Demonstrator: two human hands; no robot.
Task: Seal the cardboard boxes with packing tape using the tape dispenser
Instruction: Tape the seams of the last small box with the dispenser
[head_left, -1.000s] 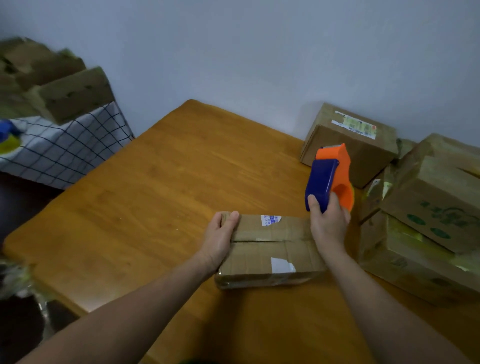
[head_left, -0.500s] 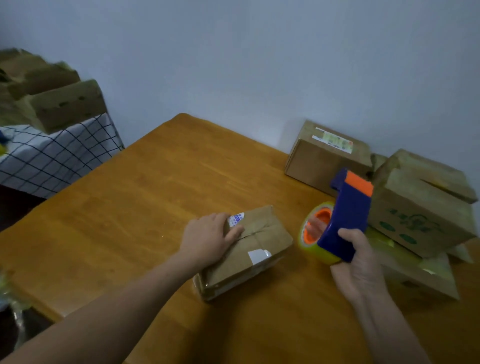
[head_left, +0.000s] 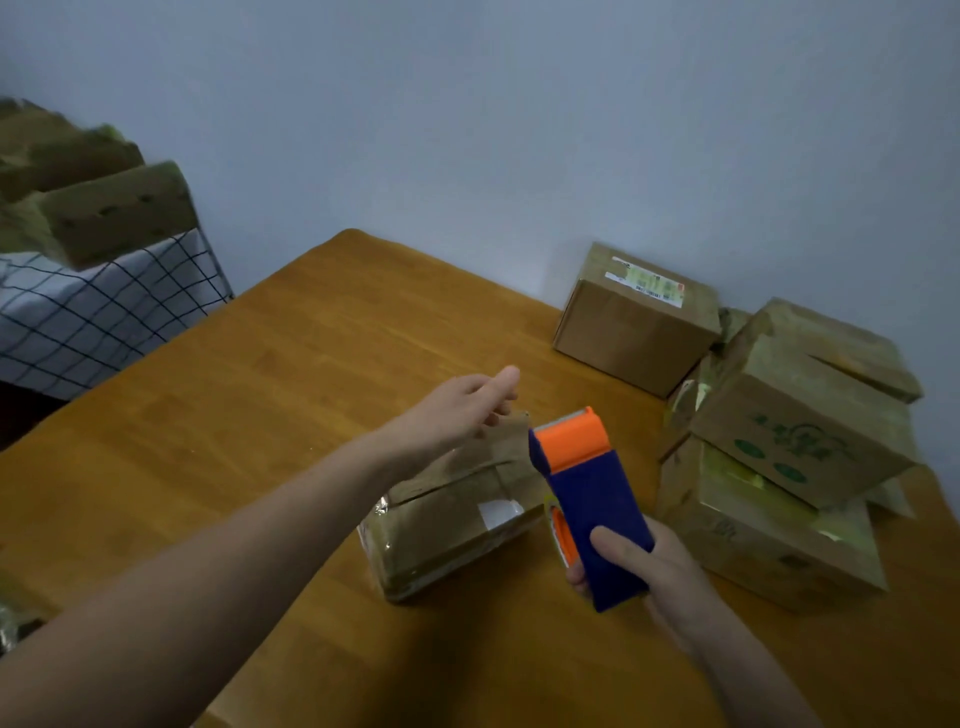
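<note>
Cardboard at the far left: blurred stacked boxes (head_left: 114, 218) on a checked cloth (head_left: 104, 317), beyond the edge of the wooden desk (head_left: 260, 415). Further right, reaching in over the desk, left hand (head_left: 457, 410), grip loose and holding nothing, fingers nearly straight, poised at the far end of the small box (head_left: 447, 525); contact with the cardboard impossible to judge. Small box flat near the middle of the desk, turned at an angle, flaps closed along a centre seam, white label patch on top, clear tape shining on the near end. Just beside its right side, tape dispenser (head_left: 587, 493): blue body, orange head close to the box's far right corner, sliver of yellowish roll showing underneath. Right hand (head_left: 660, 577) at the lower end of the blue body, grip closed around it, thumb on top. Behind, against the wall (head_left: 519, 130), plain box (head_left: 634, 332) with a printed label. At the far right, stack of boxes (head_left: 795, 431) with green print, one on another.
</note>
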